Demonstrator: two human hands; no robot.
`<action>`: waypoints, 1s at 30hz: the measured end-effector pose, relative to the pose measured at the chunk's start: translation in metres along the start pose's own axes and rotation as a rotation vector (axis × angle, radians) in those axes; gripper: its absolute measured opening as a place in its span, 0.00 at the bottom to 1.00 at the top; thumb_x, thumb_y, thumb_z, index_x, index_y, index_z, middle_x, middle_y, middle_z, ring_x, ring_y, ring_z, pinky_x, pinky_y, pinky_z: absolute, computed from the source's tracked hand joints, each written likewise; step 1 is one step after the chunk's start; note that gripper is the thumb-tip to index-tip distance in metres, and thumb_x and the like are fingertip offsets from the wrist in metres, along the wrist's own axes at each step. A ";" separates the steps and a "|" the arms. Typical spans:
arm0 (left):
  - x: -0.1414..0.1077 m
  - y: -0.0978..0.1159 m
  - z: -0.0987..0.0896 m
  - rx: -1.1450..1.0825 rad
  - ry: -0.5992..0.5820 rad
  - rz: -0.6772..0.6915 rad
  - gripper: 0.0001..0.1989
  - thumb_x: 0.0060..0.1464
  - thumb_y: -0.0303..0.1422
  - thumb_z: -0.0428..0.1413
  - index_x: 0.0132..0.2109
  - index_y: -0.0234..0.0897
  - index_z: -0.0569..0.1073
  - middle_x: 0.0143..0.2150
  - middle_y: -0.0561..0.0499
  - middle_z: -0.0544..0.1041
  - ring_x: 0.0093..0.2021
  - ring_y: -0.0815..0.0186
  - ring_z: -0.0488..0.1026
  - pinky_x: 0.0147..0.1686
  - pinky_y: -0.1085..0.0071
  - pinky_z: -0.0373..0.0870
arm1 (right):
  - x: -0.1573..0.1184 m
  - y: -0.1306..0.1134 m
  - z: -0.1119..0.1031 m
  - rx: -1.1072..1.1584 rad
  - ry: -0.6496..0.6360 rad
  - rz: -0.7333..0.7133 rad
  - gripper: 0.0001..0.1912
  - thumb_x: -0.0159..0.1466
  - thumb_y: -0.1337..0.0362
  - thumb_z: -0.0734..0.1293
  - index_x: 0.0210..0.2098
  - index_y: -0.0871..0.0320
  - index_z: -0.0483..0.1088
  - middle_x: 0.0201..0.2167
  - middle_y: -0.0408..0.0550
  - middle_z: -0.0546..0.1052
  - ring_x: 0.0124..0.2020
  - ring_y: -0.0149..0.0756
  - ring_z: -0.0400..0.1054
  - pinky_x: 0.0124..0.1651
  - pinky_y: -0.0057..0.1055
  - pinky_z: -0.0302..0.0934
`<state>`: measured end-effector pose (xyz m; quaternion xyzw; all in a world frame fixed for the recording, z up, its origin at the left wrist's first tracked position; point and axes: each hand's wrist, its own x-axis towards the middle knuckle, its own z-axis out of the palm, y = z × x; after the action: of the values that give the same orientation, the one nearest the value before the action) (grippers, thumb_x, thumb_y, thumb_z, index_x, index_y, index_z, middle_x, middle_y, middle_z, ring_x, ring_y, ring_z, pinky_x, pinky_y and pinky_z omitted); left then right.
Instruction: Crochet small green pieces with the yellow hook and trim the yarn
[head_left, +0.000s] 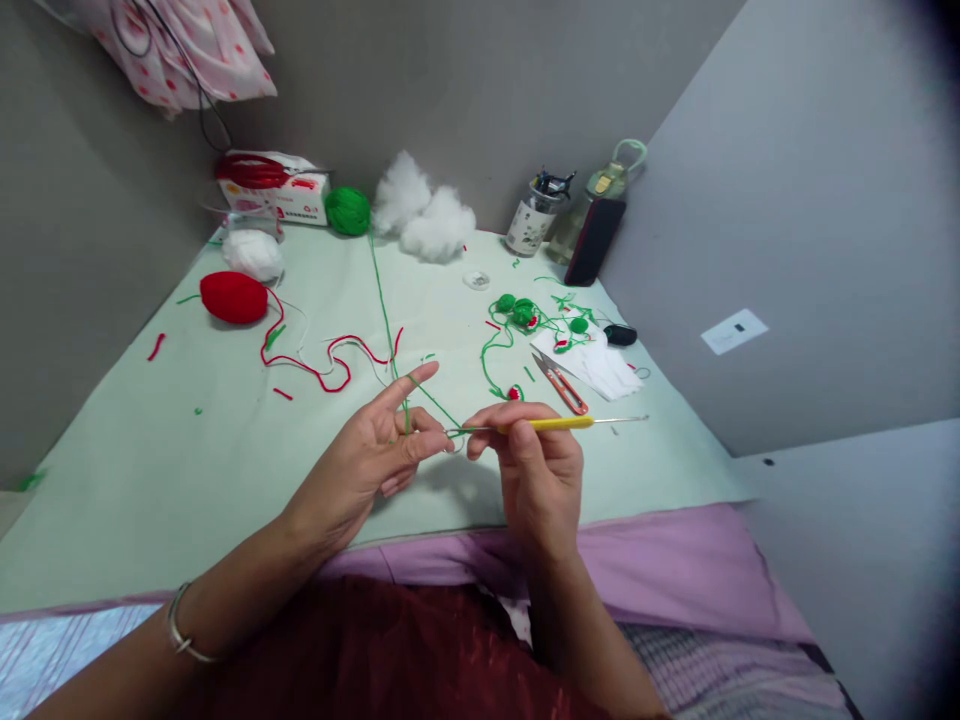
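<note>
My right hand [541, 470] grips a yellow-handled crochet hook [559, 424], its metal tip pointing left toward my other hand. Green yarn [382, 290] runs from the green ball [348, 211] down over the raised index finger of my left hand [390, 445]. Thumb and fingers of that hand pinch the yarn close to the hook's tip, where a small loop shows. Strands slant from the index finger to the hook. Whether any stitches sit between the fingertips is too small to tell.
A red yarn ball [234, 298] and a white one [253, 255] lie left. White stuffing [435, 220] sits at the back. Orange thread snips [561, 384], small green crocheted pieces [525, 314] and white paper [600, 362] lie right, before a phone [595, 242], bottle [570, 225] and pen cup [531, 225].
</note>
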<state>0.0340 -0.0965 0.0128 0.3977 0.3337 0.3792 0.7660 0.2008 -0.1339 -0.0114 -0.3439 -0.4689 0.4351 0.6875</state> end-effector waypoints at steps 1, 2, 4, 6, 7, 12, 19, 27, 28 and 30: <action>0.000 0.000 0.000 -0.002 0.003 0.011 0.44 0.54 0.31 0.68 0.73 0.39 0.57 0.33 0.57 0.74 0.19 0.81 0.52 0.17 0.79 0.47 | 0.001 -0.002 -0.001 -0.014 -0.014 -0.011 0.10 0.72 0.62 0.64 0.41 0.53 0.78 0.38 0.45 0.81 0.33 0.30 0.75 0.38 0.32 0.71; -0.001 0.001 0.000 0.000 0.007 0.020 0.43 0.54 0.31 0.68 0.72 0.39 0.58 0.33 0.57 0.73 0.19 0.81 0.52 0.17 0.79 0.47 | 0.001 -0.003 -0.001 -0.040 -0.027 -0.030 0.10 0.73 0.63 0.64 0.42 0.53 0.78 0.38 0.45 0.81 0.33 0.31 0.75 0.38 0.32 0.71; -0.001 0.002 0.001 0.010 0.017 0.038 0.42 0.55 0.32 0.67 0.72 0.40 0.59 0.33 0.58 0.72 0.19 0.80 0.53 0.18 0.79 0.48 | 0.001 -0.007 -0.003 -0.130 -0.047 -0.084 0.10 0.73 0.64 0.63 0.42 0.53 0.77 0.38 0.46 0.80 0.33 0.31 0.75 0.38 0.34 0.71; -0.002 0.003 0.003 0.023 0.034 0.053 0.41 0.55 0.32 0.67 0.72 0.39 0.60 0.32 0.58 0.71 0.20 0.80 0.53 0.18 0.78 0.49 | 0.001 -0.012 -0.004 -0.259 -0.079 -0.154 0.11 0.73 0.65 0.61 0.44 0.54 0.77 0.38 0.46 0.80 0.33 0.32 0.75 0.38 0.35 0.71; -0.003 0.003 0.003 0.029 0.043 0.062 0.41 0.55 0.32 0.67 0.72 0.39 0.60 0.32 0.58 0.71 0.20 0.79 0.53 0.18 0.78 0.49 | 0.001 -0.014 -0.005 -0.335 -0.105 -0.204 0.11 0.74 0.67 0.61 0.45 0.54 0.76 0.37 0.46 0.79 0.34 0.33 0.75 0.39 0.35 0.71; -0.004 0.001 0.005 0.035 0.040 0.090 0.43 0.53 0.30 0.68 0.72 0.39 0.59 0.30 0.58 0.71 0.22 0.77 0.55 0.19 0.79 0.49 | -0.006 -0.019 -0.005 -0.906 -0.251 -0.604 0.12 0.70 0.72 0.65 0.50 0.54 0.75 0.42 0.48 0.79 0.44 0.34 0.76 0.43 0.33 0.74; -0.004 0.003 0.005 -0.115 -0.076 -0.054 0.39 0.53 0.32 0.69 0.68 0.35 0.63 0.28 0.60 0.69 0.20 0.80 0.48 0.17 0.80 0.45 | -0.010 -0.013 -0.005 -0.926 -0.203 -0.685 0.16 0.68 0.71 0.68 0.53 0.49 0.76 0.45 0.47 0.78 0.45 0.35 0.75 0.44 0.34 0.74; -0.003 0.001 0.001 0.062 0.025 0.047 0.38 0.51 0.27 0.69 0.68 0.42 0.67 0.31 0.57 0.74 0.21 0.78 0.57 0.19 0.80 0.53 | 0.004 -0.014 -0.005 -0.215 -0.031 -0.152 0.11 0.72 0.64 0.62 0.40 0.51 0.78 0.31 0.44 0.77 0.28 0.32 0.70 0.30 0.33 0.69; -0.003 -0.001 0.002 0.089 0.045 0.073 0.38 0.51 0.27 0.69 0.67 0.43 0.68 0.32 0.57 0.75 0.23 0.77 0.61 0.22 0.80 0.57 | 0.003 -0.012 -0.004 -0.251 -0.038 -0.154 0.11 0.72 0.65 0.63 0.40 0.50 0.78 0.32 0.44 0.77 0.29 0.33 0.71 0.31 0.34 0.69; -0.004 -0.003 0.005 0.098 0.076 0.111 0.37 0.51 0.26 0.69 0.67 0.43 0.69 0.32 0.57 0.75 0.28 0.75 0.65 0.28 0.80 0.63 | -0.003 -0.007 -0.002 -0.494 -0.050 -0.264 0.12 0.71 0.68 0.65 0.45 0.48 0.79 0.36 0.46 0.79 0.35 0.35 0.74 0.37 0.36 0.72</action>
<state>0.0371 -0.1030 0.0140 0.4380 0.3582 0.4193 0.7100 0.2047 -0.1393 -0.0065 -0.4261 -0.6185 0.2226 0.6216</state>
